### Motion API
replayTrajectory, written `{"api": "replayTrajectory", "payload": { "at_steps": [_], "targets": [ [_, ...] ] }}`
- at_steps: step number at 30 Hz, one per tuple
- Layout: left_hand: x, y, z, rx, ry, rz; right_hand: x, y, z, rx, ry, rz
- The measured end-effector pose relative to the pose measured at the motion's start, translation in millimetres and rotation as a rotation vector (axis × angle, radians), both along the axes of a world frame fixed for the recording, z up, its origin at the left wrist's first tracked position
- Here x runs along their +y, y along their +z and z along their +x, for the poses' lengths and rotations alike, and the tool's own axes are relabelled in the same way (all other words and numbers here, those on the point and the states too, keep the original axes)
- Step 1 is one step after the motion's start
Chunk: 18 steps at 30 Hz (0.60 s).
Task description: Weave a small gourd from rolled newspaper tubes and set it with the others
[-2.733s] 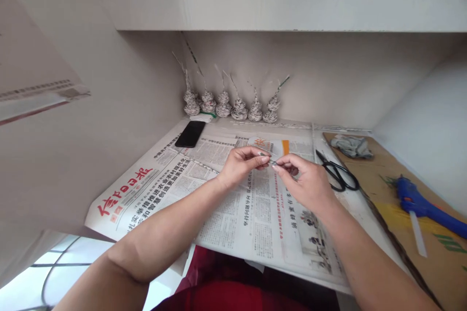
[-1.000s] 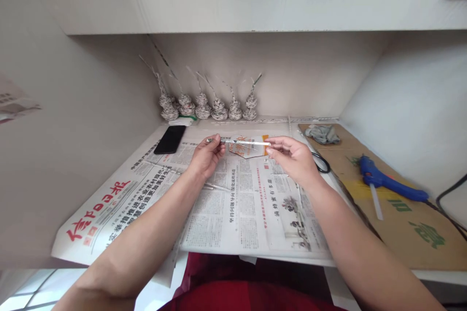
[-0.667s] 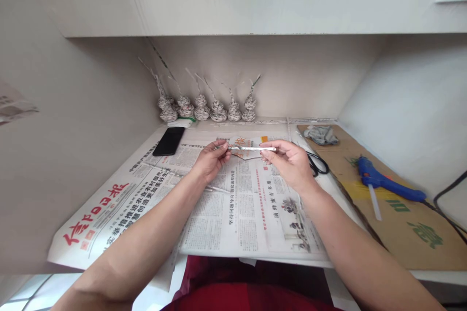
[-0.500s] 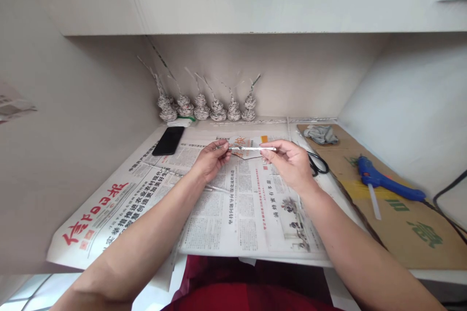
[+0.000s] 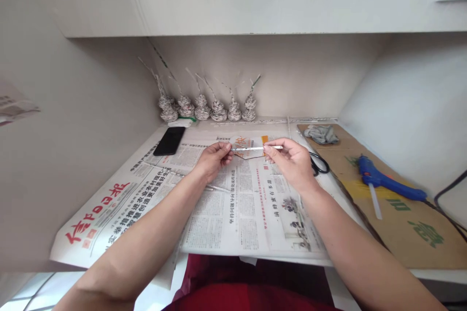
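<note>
A thin rolled paper tube (image 5: pixel 249 148) runs level between my two hands, above the newspaper (image 5: pixel 215 223) spread on the desk. My left hand (image 5: pixel 216 159) pinches its left end between thumb and fingertips. Closer to the right end, my right hand (image 5: pixel 290 159) grips it with thumb and forefinger, and a short tip sticks out beyond the fingers. Another thin paper strip (image 5: pixel 215 187) lies on the newspaper by my left wrist. Black scissor handles (image 5: pixel 319 163) show just right of my right hand; the blades are hidden.
Several woven paper gourds (image 5: pixel 219 111) stand along the back wall. A black phone (image 5: pixel 169 141) lies at left. On the right, cardboard (image 5: pixel 430 252) carries a blue glue gun (image 5: pixel 392 184) and a crumpled grey cloth (image 5: pixel 321 134). A shelf panel (image 5: pixel 233 0) overhangs the desk.
My right hand's grip now sits slightly further in from the tube's right tip, so more of it sticks out. Both hands otherwise hold nearly the same place.
</note>
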State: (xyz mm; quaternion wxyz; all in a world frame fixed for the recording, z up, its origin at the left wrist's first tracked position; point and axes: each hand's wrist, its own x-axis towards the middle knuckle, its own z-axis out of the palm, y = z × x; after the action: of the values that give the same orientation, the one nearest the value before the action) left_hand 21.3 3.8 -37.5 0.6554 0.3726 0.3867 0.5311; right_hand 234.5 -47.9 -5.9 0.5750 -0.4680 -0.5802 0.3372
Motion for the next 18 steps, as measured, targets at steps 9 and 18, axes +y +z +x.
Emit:
{"api": "replayTrajectory", "payload": {
  "at_steps": [9,18],
  "targets": [
    [4.4,26.4,-43.0,0.602,-0.138,0.312,22.2,-12.5,26.4,-0.319,-0.154,-0.112],
    [-6.2,30.2,-51.2,0.969,-0.636,0.457,31.5,-20.5,37.2,-0.679,-0.125,-0.219]
  ]
}}
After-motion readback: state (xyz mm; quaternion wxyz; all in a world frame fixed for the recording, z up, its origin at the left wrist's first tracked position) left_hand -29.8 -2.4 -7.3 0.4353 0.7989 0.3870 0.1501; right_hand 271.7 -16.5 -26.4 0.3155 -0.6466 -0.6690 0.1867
